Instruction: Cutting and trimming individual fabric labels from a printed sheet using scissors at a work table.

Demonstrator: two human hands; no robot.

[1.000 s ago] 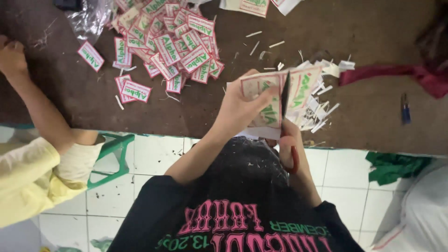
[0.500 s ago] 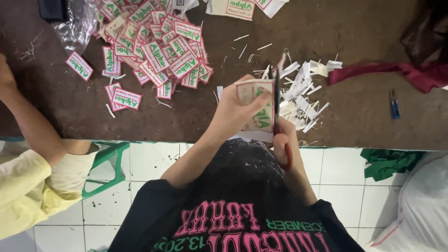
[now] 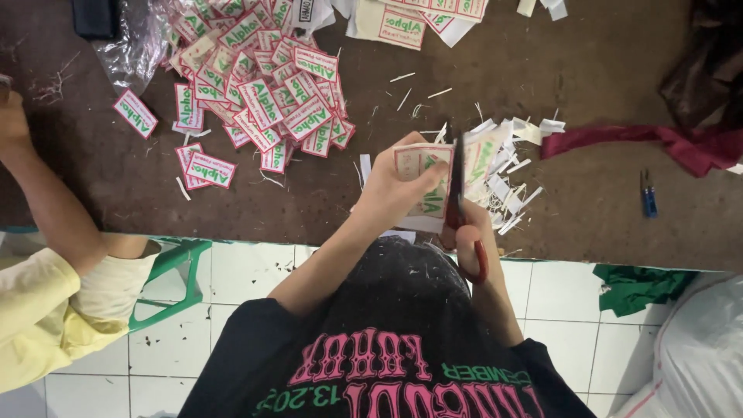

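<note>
Scissors [image 3: 458,197] have cut further up the label sheet [image 3: 429,182]

A single head-worn camera looks steeply down from above the person, so their own dark shirt fills the bottom of the view and the arms reach up and away into it. It faces forward over the near edge of the brown worktop [image 3: 588,209], which spans the upper half of the view, with the white tiled floor [image 3: 255,271] showing below that edge. The view is close, taking in the hands at centre, and at the left edge a neighbour's yellow sleeve [image 3: 31,325]. No second view shares the scene.
</note>
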